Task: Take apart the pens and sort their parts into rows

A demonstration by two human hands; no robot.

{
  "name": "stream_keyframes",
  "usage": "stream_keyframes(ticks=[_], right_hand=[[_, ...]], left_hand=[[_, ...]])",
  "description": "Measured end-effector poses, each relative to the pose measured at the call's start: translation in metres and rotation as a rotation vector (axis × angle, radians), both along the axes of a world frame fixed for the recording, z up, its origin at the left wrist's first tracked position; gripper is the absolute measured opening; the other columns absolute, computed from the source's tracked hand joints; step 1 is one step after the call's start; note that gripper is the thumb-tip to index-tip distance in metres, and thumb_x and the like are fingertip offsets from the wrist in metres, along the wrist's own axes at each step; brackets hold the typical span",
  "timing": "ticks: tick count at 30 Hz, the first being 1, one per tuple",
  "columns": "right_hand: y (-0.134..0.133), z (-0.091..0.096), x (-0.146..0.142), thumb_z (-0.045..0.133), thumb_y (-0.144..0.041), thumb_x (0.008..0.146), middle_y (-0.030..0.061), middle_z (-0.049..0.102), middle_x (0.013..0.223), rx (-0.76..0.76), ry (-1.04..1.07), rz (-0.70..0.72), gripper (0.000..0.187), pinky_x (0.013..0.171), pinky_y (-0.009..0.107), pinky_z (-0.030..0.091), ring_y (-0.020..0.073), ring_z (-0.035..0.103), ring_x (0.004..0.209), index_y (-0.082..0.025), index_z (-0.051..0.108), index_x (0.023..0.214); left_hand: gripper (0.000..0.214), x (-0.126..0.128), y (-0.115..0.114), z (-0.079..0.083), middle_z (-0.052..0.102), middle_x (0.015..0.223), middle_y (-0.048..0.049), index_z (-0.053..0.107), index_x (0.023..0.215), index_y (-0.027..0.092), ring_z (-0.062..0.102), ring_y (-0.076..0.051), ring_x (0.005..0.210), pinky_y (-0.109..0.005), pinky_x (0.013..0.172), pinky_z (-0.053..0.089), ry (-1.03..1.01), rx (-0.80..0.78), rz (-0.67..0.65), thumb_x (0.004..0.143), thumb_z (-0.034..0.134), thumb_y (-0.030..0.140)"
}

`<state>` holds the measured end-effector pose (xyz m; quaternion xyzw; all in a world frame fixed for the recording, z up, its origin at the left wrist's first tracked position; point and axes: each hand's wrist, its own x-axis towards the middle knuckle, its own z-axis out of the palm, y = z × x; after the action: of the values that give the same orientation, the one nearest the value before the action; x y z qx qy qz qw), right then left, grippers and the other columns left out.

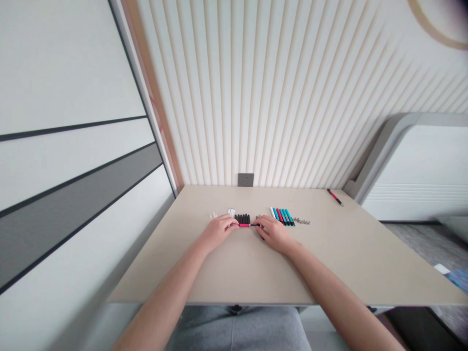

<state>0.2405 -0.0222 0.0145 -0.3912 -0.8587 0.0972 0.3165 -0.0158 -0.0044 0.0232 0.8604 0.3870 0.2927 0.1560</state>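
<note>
Between my hands lies a red pen barrel (244,225), held level just above or on the tabletop. My left hand (220,229) is closed on its left end. My right hand (273,231) pinches a dark, slim pen part (254,224) at the barrel's right end; whether the two are joined I cannot tell. A small black piece (262,238) shows under the right hand's fingers. Just behind the barrel stands a row of black grips (242,218). Teal, red and white pen barrels (283,214) lie side by side beyond my right hand.
Small metal springs (302,221) lie right of the barrels. White pieces (231,212) and small clear pieces (213,215) lie behind my left hand. An assembled red and black pen (335,197) rests at the table's back right. A wall socket (245,180) is behind the table (234,273).
</note>
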Motion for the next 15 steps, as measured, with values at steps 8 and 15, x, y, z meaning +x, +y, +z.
stream_keyframes(ticks=[8,15], right_hand=[[-0.0009,-0.0002,-0.0019,0.047,-0.021,0.094,0.0079,0.067,0.100,0.023,-0.024,0.004,0.023,0.085,0.035,0.050,0.0201,0.063,0.093,-0.022,0.064,0.110],[0.0006,-0.0035,-0.0031,0.048,-0.023,0.094,0.0078,0.068,0.097,0.041,-0.031,-0.013,0.021,0.085,0.035,0.049,0.0206,0.063,0.093,-0.021,0.064,0.108]], left_hand=[[0.026,0.0020,0.0000,-0.0020,0.068,0.102,-0.0071,0.070,0.109,0.022,0.063,-0.018,0.093,-0.032,0.088,0.049,-0.030,0.000,0.016,0.096,0.050,0.029],[0.030,0.0047,0.0015,-0.0082,0.066,0.106,-0.0085,0.067,0.119,0.021,0.063,-0.018,0.094,-0.032,0.088,0.050,-0.102,0.013,-0.012,0.096,0.049,0.028]])
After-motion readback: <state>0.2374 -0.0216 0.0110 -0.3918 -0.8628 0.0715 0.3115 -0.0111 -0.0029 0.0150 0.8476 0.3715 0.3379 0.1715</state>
